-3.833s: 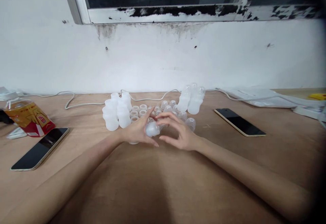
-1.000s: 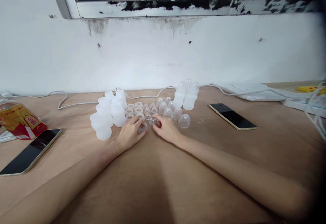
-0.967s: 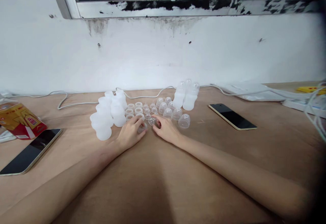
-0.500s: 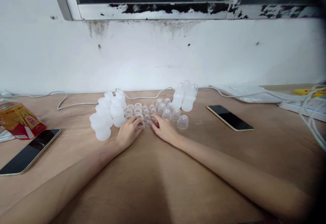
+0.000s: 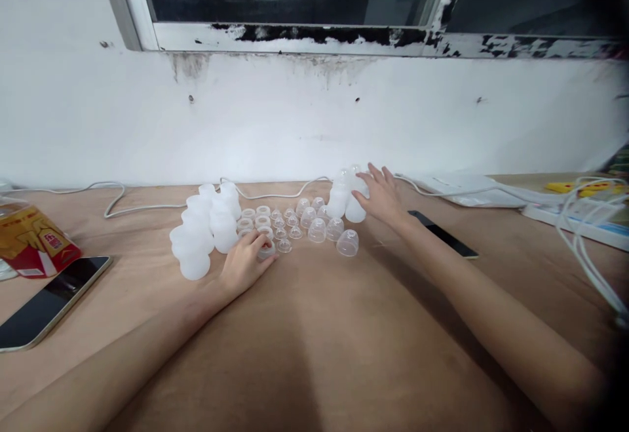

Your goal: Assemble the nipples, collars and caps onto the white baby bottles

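My left hand [image 5: 247, 260] rests on the table, its thumb and fingers closed around a white bottle ring [image 5: 266, 250]. More such rings [image 5: 263, 221] lie in rows behind it, and small clear bottle nipples [image 5: 284, 245] are lined up just to their right. Left of that hand stand several frosted white bottle bodies [image 5: 194, 265]. My right hand [image 5: 381, 195] is raised with fingers apart, beside a group of frosted bottles with clear caps on top [image 5: 354, 208]. It partly covers them; whether it touches one I cannot tell. Loose clear domed caps [image 5: 348, 242] stand between the nipples and this group.
A phone [image 5: 52, 301] lies at the left by a yellow and red box [image 5: 37, 235]. Another phone [image 5: 445, 234] is partly behind my right forearm. White cables [image 5: 584, 242], a power strip [image 5: 574, 216] and a plastic bag [image 5: 452, 189] lie at the right.
My right hand has left the nipples and moved right and away from me to the capped bottles, its fingers spreading. My left hand stays at the ring. The view has tilted slightly.
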The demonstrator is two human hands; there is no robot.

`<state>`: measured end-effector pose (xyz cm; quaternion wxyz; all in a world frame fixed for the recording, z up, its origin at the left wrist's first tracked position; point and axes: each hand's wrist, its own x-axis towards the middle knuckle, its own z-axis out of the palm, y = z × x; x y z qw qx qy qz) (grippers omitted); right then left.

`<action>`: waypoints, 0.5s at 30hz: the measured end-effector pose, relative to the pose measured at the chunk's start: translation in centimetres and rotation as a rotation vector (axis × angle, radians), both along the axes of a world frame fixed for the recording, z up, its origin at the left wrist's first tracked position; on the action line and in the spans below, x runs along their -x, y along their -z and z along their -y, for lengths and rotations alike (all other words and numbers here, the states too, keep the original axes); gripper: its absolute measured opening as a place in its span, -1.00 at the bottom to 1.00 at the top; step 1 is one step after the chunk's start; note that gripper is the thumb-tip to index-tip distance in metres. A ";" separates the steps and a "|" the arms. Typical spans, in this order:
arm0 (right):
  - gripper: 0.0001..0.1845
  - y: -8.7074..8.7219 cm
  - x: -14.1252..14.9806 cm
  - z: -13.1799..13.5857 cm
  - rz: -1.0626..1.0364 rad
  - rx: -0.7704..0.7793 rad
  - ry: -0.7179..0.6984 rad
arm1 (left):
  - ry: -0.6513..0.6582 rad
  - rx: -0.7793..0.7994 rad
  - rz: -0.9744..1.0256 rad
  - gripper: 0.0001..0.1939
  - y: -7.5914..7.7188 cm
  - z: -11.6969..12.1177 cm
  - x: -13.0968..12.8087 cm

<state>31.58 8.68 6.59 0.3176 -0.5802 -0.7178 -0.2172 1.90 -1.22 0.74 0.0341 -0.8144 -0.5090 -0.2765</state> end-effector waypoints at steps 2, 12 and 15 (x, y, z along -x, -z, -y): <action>-0.66 0.8 -0.4 -0.6 -0.035 0.006 0.045 | 0.002 -0.016 0.005 -0.83 0.0 0.1 0.0; -0.61 -5.7 2.0 6.4 -0.016 -0.070 -0.024 | 0.099 -0.224 0.276 -0.82 -2.3 1.6 -1.0; -0.62 -6.6 4.8 9.5 -0.033 0.131 -0.216 | 0.120 -0.208 0.339 -0.70 -3.6 2.6 -1.6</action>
